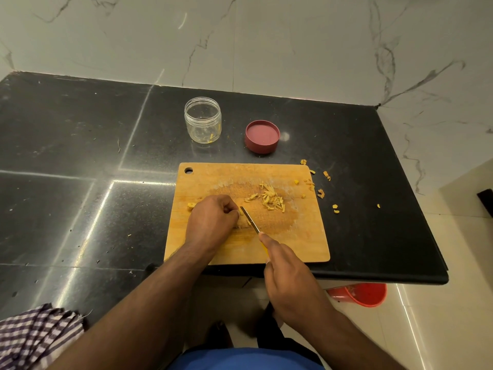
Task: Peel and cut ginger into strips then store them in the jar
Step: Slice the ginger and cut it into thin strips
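Observation:
On the wooden cutting board my left hand curls over a piece of ginger, most of it hidden under the fingers. My right hand grips a yellow-handled knife, its blade pointing up-left and touching the ginger beside my left fingertips. A pile of cut ginger strips lies on the board right of the blade. Behind the board stands an open clear jar with a few strips at its bottom.
The jar's maroon lid lies upside down right of the jar. Ginger peel scraps are scattered off the board's right edge. A checked cloth lies on the black counter's front left. A red bucket stands on the floor below.

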{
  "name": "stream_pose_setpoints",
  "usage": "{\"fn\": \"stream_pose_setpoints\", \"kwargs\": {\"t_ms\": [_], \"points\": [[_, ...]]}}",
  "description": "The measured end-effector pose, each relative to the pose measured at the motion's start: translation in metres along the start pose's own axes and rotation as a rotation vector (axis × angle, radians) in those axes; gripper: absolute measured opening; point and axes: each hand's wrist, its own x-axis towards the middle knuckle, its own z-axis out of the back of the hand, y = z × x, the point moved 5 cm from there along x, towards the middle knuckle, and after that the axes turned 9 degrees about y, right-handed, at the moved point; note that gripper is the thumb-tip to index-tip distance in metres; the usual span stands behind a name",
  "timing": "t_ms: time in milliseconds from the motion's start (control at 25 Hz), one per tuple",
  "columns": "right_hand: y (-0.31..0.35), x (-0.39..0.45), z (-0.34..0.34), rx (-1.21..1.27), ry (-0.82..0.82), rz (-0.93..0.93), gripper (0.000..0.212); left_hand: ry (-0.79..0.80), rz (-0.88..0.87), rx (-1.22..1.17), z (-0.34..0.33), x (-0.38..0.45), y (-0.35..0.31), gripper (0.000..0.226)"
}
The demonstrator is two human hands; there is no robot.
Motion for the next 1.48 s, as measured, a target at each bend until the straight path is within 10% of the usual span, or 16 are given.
{"fn": "stream_pose_setpoints", "kwargs": {"t_ms": [1480], "points": [[-0.038,-0.013,0.017,0.161,0.011,-0.139,0.05,-0.046,0.111,-0.103,0.047,-0.023,0.026,0.019]]}}
